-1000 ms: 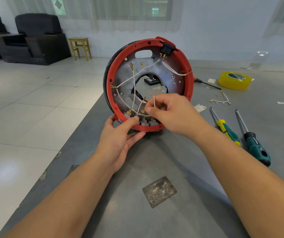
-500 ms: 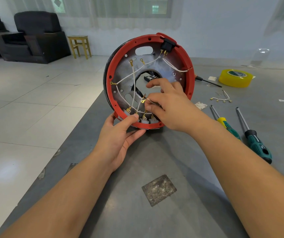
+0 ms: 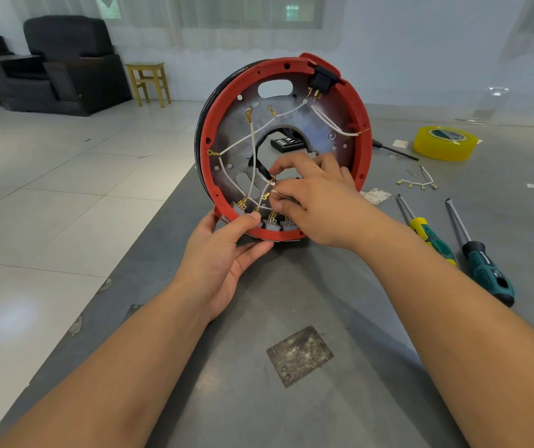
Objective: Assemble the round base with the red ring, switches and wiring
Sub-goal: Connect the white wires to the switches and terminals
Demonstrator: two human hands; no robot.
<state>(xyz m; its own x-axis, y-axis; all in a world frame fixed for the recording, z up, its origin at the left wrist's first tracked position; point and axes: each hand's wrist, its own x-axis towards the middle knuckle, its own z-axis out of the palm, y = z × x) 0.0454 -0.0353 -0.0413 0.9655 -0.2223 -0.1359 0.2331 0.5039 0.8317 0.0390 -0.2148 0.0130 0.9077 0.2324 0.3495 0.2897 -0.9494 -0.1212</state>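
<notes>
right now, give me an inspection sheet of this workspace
surface: grey table, scuffed patch near the front edge
job's things: round base with red ring stands on edge; switches at its bottom
clutter: two screwdrivers, yellow tape roll, spare wire set
grips: left hand holds the ring's lower edge; right hand pinches a white wire
cables: white wires cross the plate
surroundings: tiled floor, armchair, stool

R hand (image 3: 317, 202) dropped inside base (image 3: 294, 121) (pinching wire (image 3: 267, 194)).
</notes>
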